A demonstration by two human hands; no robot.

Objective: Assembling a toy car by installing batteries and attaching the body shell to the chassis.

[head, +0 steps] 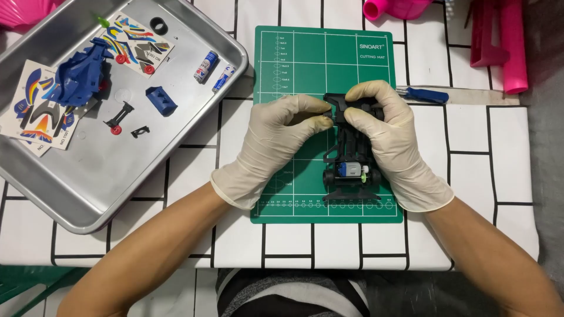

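A black toy car chassis (351, 154) with a small silver motor lies on a green cutting mat (305, 64). My right hand (388, 132), in a cream latex glove, grips the chassis at its far end and along its right side. My left hand (276, 138), also gloved, pinches with thumb and forefinger at the chassis's far left corner; what it pinches is too small to tell.
A metal tray (94, 176) at the left holds a blue car body (79, 73), sticker sheets (35, 114), two small batteries (214, 70), a blue part (161, 100) and black small parts. A blue-handled screwdriver (426, 94) lies right of the mat. Pink items stand at the far right.
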